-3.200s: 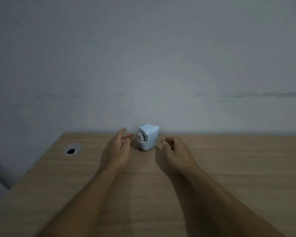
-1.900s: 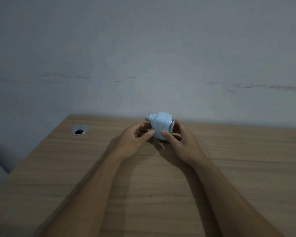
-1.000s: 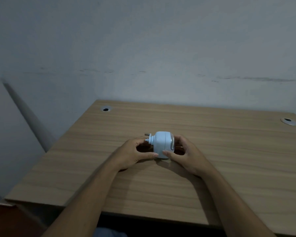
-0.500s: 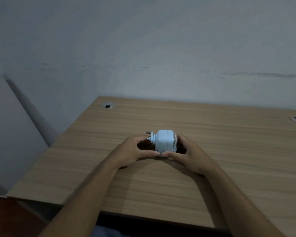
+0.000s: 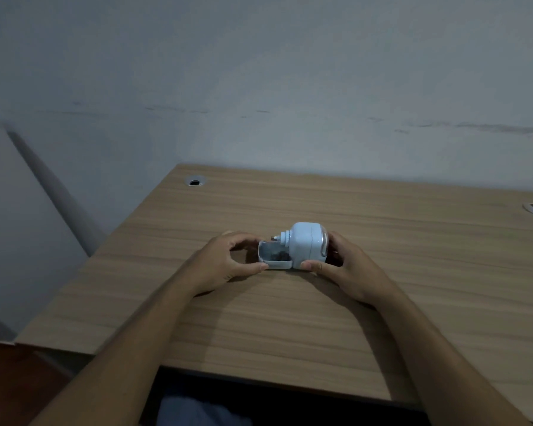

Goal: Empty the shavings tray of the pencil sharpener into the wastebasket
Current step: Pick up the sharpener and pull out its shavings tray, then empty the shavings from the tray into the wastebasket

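Both hands work at mid-desk (image 5: 290, 318). Right hand (image 5: 348, 272) is clamped around the pale blue pencil sharpener (image 5: 306, 245), thumb on its near lower edge, fingers wrapped behind. Left hand (image 5: 225, 265) pinches the shavings tray (image 5: 274, 256), thumb on the near wall, fingers over the far side. The tray sits between the two hands, part-way out of the sharpener body on the left-hand side, its inner end apparently inside the housing. A dark clump of shavings (image 5: 279, 256) lies in the tray near the body; lighting is dim, so the amount is hard to judge.

Step in hand, as I read it: drawing the tray clear.

Risks:
- Tray releases suddenly, left hand jerks, shavings scatter on the desk.
- Tray tilts once free of the body; the open top would spill.
- No wastebasket in view; the carry to it is the long exposure, so the tray must stay level.
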A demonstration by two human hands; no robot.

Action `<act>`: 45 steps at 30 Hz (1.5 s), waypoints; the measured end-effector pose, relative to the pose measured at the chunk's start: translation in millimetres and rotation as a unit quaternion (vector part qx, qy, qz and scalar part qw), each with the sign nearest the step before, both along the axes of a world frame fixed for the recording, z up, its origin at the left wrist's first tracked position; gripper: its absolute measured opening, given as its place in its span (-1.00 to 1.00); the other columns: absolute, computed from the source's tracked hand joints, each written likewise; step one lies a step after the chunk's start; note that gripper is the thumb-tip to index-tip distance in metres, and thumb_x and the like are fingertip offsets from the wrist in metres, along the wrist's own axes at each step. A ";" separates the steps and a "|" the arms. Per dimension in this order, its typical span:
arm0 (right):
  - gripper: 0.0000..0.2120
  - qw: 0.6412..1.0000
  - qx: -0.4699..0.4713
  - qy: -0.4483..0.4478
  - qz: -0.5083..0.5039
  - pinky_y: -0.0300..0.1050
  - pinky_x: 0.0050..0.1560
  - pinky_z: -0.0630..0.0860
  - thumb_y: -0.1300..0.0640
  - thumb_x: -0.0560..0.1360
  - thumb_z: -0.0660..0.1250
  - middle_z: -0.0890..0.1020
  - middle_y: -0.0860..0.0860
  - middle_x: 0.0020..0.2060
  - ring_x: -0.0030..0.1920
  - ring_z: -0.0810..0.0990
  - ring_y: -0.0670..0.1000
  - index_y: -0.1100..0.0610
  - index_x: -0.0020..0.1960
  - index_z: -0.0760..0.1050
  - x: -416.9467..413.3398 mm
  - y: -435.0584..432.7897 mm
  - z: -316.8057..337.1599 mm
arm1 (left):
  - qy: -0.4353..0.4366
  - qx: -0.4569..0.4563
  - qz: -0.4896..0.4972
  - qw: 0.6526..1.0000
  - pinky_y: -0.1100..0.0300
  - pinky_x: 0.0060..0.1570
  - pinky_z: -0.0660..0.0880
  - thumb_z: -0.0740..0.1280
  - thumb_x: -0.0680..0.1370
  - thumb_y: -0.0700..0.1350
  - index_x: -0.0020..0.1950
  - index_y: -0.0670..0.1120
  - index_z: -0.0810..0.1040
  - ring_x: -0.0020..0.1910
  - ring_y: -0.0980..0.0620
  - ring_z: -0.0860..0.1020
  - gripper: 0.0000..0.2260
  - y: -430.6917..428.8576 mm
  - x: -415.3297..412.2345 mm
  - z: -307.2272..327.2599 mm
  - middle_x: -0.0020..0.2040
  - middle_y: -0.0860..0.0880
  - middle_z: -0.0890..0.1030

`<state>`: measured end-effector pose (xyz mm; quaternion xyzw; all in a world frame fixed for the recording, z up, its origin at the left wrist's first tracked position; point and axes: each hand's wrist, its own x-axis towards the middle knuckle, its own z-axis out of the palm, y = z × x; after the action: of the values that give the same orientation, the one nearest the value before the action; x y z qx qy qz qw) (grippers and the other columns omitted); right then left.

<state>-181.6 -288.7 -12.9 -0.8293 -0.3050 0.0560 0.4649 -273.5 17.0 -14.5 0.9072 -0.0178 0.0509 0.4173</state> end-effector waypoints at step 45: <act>-0.35 0.967 0.002 -0.049 0.250 -0.11 0.18 0.76 -0.28 0.52 0.58 0.70 -0.23 0.30 0.11 0.75 -0.16 -0.13 0.54 0.55 -141.2 279.9 66.3 | -0.081 -0.084 0.203 0.972 -0.05 0.12 0.72 0.64 0.57 -0.16 0.38 0.13 0.71 0.18 -0.18 0.73 -0.59 176.6 -241.2 70.2 0.23 0.03 0.78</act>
<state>-322.8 -8.8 53.4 -0.7275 -0.5247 0.1291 0.4227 -514.7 193.6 55.7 0.8466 0.1370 0.2093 0.4699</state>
